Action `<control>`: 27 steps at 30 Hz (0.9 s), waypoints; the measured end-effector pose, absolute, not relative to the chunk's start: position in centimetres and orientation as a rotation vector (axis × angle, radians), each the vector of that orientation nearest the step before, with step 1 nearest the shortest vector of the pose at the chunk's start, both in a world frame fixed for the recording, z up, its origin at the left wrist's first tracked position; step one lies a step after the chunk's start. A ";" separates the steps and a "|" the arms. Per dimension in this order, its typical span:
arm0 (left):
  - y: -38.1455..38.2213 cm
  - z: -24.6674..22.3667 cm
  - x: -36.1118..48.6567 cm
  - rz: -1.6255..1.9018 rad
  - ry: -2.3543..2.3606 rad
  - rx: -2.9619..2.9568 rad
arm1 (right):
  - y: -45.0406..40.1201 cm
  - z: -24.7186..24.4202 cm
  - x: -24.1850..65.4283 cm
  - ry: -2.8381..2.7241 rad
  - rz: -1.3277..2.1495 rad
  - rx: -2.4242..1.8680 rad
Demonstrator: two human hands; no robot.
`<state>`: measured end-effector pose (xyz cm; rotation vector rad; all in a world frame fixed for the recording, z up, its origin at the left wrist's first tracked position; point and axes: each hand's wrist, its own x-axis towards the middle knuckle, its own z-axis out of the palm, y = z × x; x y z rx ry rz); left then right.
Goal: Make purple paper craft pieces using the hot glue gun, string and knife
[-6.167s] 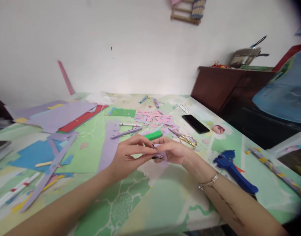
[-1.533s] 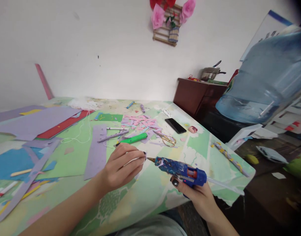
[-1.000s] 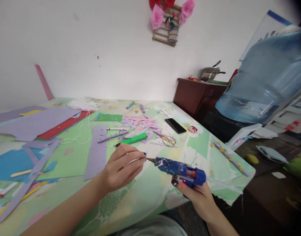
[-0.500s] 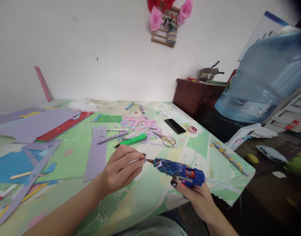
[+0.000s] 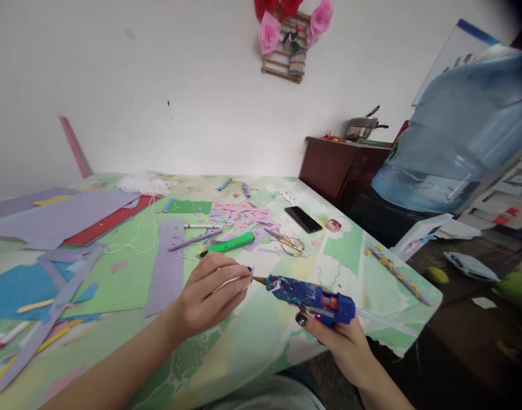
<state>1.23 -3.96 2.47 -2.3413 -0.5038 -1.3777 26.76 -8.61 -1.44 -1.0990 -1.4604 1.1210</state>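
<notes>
My right hand (image 5: 340, 339) is wrapped round the handle of a blue hot glue gun (image 5: 312, 297). A red light glows on its side, and a clear glue stick (image 5: 384, 322) sticks out of the back. The nozzle points left and meets a small pale purple piece of paper (image 5: 253, 273). My left hand (image 5: 216, 290) pinches that piece between its fingertips; most of it is hidden behind the fingers. A white strand, perhaps string, shows between the fingers. Just beyond the left hand lie a green marker (image 5: 230, 243) and a rolled purple paper tube (image 5: 196, 239).
Gold-handled scissors (image 5: 290, 244), a black phone (image 5: 304, 219) and pink paper scraps (image 5: 243, 214) lie behind the hands. Coloured paper sheets (image 5: 115, 273) and white string (image 5: 143, 185) cover the left side. A yellow-striped tube (image 5: 399, 274) rests near the right edge, beside a water jug (image 5: 448, 142).
Almost nothing differs. Both hands, the glue gun and the paper piece keep their places, with the nozzle still at the paper.
</notes>
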 end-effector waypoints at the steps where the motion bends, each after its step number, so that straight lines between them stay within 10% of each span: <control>1: -4.0 2.5 1.2 -1.377 -0.504 -2.343 | -8.6 -1.5 26.8 -1.460 1.125 -1.098; 27: -4.2 2.9 1.5 -1.411 -0.511 -2.329 | -8.9 -0.3 26.5 -1.454 1.061 -1.147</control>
